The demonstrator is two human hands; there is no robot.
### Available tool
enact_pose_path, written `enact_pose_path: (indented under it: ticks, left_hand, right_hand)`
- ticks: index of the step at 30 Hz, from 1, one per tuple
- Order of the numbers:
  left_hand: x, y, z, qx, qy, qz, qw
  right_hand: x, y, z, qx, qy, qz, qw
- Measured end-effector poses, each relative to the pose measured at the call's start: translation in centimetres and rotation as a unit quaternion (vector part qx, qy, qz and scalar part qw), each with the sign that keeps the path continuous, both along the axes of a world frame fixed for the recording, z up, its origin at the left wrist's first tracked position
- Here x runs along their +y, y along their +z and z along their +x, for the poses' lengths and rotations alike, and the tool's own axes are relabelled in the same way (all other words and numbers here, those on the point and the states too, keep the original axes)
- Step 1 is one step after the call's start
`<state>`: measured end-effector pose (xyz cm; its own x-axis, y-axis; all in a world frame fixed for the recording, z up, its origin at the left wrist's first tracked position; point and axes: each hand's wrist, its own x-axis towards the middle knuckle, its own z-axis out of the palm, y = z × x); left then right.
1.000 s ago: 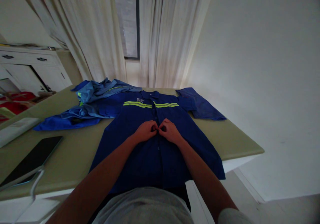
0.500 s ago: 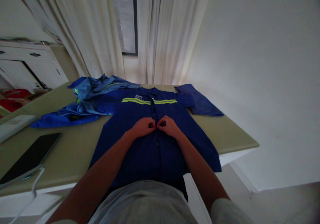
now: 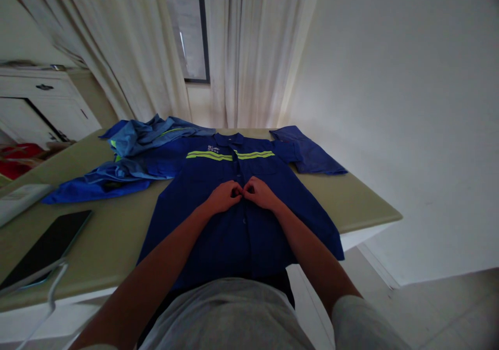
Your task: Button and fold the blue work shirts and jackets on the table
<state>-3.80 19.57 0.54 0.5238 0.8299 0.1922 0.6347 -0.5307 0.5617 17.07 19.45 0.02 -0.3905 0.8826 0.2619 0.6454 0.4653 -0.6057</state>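
A dark blue work shirt point(image 3: 218, 235) with a yellow-green reflective stripe across its chest lies front side up, collar away from me, its hem hanging at the table's near edge. Midway down its front, my left hand point(image 3: 225, 196) pinches the placket. Right against it, my right hand point(image 3: 260, 192) pinches the same front edge, fingertips almost touching the left ones. The fingers hide whatever small part, such as a button, sits between them. Lower on the placket a button point(image 3: 245, 221) shows, and the front looks parted just under the collar.
Crumpled blue garments point(image 3: 136, 147) lie left of the shirt, and a folded blue garment point(image 3: 312, 152) lies to its right. A tablet point(image 3: 47, 246) with a white cable holder point(image 3: 54, 282) rests at the near left of the table point(image 3: 362, 204). A white wall stands on the right.
Both hands stay pinched at the same spot on the shirt front, with only a slight shift of the fingers. The whole view has moved a little.
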Motion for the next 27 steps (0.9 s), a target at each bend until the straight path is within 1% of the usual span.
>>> enact_pose_path:
  ticks: [6, 9, 12, 15, 20, 23, 27]
  left_hand:
    - [-0.2, 0.3, 0.5, 0.008, 0.038, 0.01, 0.999]
    - [-0.4, 0.6, 0.7, 0.017, 0.054, 0.002, 0.998]
    - [-0.5, 0.6, 0.8, 0.011, 0.061, -0.01, 0.998]
    - [-0.4, 0.5, 0.6, -0.003, 0.056, -0.018, 0.998]
    - [0.0, 0.5, 0.1, -0.057, 0.018, -0.044, 0.997]
    - [0.2, 0.6, 0.0, -0.073, 0.019, -0.044, 0.996]
    - [0.5, 0.7, 0.0, -0.08, 0.025, -0.04, 0.996]
  right_hand:
    - [-0.4, 0.3, 0.0, -0.002, 0.037, 0.049, 0.998]
    - [-0.5, 0.4, 0.1, 0.017, 0.046, 0.048, 0.998]
    - [-0.4, 0.5, 0.2, 0.029, 0.032, 0.045, 0.998]
    - [-0.4, 0.5, 0.3, 0.012, 0.024, 0.046, 0.999]
    - [-0.7, 0.4, 0.4, -0.008, 0.043, 0.064, 0.997]
    - [-1.0, 0.6, 0.2, -0.006, 0.044, 0.075, 0.996]
    - [-1.4, 0.9, -0.3, -0.013, 0.019, 0.075, 0.997]
